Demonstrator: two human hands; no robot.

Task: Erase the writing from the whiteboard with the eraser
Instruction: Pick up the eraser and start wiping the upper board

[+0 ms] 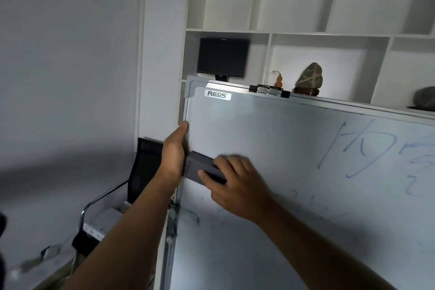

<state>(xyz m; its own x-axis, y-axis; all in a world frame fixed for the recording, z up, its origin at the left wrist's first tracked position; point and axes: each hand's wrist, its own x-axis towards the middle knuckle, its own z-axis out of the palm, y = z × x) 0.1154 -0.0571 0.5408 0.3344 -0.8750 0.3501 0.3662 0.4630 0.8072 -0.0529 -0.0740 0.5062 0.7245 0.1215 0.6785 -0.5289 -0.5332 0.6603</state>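
The dark grey block eraser (203, 170), gripped by the right hand (237, 189), lies flat on the white whiteboard (270, 139); the blue writing (362, 148) sits far right of it. The left hand (174, 155) holds the board's edge.

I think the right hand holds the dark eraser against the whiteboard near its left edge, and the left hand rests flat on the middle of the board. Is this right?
Not quite. The right hand does hold the dark eraser against the whiteboard near its left edge, but the left hand is not on the middle: in the head view it grips the board's left frame edge, just beside the eraser.
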